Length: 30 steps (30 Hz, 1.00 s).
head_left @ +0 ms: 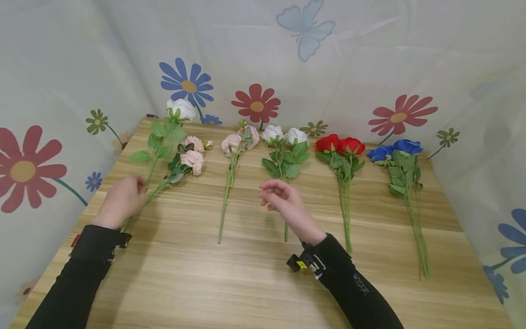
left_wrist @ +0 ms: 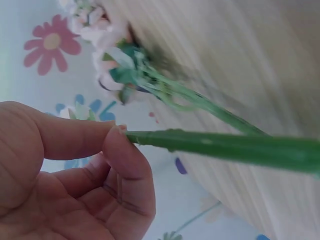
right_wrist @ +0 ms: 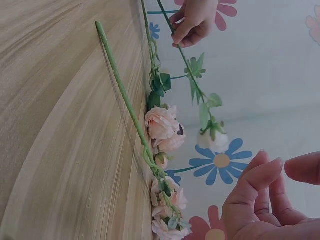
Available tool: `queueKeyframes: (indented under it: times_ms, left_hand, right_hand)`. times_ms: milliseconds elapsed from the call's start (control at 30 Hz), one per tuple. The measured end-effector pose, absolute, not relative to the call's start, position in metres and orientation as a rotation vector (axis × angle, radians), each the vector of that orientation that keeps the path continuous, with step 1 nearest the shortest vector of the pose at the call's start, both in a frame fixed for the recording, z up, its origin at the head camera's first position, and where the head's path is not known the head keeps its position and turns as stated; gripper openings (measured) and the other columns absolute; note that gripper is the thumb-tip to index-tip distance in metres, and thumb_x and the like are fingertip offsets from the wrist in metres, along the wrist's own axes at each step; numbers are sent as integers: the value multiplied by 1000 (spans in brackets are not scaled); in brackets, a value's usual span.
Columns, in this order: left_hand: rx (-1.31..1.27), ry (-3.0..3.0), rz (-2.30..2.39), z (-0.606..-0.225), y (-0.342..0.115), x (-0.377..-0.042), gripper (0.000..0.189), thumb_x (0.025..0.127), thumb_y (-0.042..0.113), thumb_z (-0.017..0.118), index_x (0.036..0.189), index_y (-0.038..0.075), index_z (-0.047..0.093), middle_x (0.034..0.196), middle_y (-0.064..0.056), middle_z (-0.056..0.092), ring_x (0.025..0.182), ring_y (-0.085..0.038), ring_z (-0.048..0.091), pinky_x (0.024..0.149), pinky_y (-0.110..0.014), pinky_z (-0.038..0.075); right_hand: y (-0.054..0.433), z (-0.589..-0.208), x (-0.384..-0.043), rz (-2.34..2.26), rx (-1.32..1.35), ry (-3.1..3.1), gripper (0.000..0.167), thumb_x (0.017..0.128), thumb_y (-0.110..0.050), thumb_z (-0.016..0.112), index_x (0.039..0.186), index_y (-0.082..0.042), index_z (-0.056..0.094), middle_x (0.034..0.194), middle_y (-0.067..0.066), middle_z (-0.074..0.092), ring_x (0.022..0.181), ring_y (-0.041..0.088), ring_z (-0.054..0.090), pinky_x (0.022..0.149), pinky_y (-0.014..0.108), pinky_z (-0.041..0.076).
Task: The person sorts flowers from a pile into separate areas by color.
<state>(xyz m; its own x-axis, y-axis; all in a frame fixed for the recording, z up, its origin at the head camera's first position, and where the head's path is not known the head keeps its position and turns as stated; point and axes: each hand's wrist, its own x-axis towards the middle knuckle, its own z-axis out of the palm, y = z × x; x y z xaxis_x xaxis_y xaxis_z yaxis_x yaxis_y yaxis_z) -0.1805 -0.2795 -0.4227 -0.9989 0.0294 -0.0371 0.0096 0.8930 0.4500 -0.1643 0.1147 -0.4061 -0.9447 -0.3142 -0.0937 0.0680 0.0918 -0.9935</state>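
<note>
My left hand (head_left: 123, 201) pinches the green stem (left_wrist: 240, 150) of a white artificial rose (head_left: 182, 109) between thumb and fingertips. The rose is raised off the table and points away toward the back left. Beneath and beside it lies a pink flower spray (head_left: 193, 160) with its stem on the wood. Over the middle of the table hovers my right hand (head_left: 287, 201), fingers loosely bent and holding nothing. Below and beyond it lie two white roses (head_left: 283, 137), their stems partly hidden by the hand. Another pink spray (right_wrist: 170, 200) lies between the two hands.
Red roses (head_left: 340, 145) and blue roses (head_left: 396, 150) lie with stems toward me on the right side of the wooden table (head_left: 176, 283). A flower-printed curtain (head_left: 230, 41) borders the table at the back and both sides.
</note>
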Motion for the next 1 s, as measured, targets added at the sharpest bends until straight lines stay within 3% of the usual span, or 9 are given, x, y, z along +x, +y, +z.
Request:
queueKeyframes:
  times_ms: [167,400,500,733,1000]
  left_hand:
    - [115,3028,791,-415,-265,-179,32,99,8,48,116,-16,60,104,-32,65,83,-37,64,73,-48,52]
    - [227,2943,955,-406,-234,-182,27,102,12,51,115,-9,62,107,-28,67,91,-36,66,77,-45,53]
    - [257,2889,1028,-401,-221,-183,28,102,13,52,117,-8,62,109,-26,66,93,-35,68,78,-44,54]
    - [336,2732,1188,-402,-190,-190,29,104,14,51,123,-6,59,114,-25,65,90,-27,69,70,-30,55]
    - [419,2525,1385,-407,-153,-197,28,104,14,53,124,-6,57,117,-27,63,78,-21,67,77,-46,58]
  right_hand:
    - [118,-407,-164,-1920,-242,2095,32,101,-7,52,131,5,53,108,7,65,90,12,62,79,23,52]
    - [123,-408,-162,-1914,-213,2093,29,101,-6,52,128,3,55,109,10,64,89,12,62,80,26,52]
    - [126,-410,-160,-1920,-197,2087,28,101,-8,54,127,2,55,106,5,64,88,11,62,81,27,52]
    - [139,-416,-156,-1914,-194,2084,28,103,-12,54,128,1,54,103,-4,65,90,10,61,84,29,51]
    - [153,-424,-150,-1926,-173,2077,27,104,-11,51,128,1,53,103,-3,65,90,9,61,80,24,50]
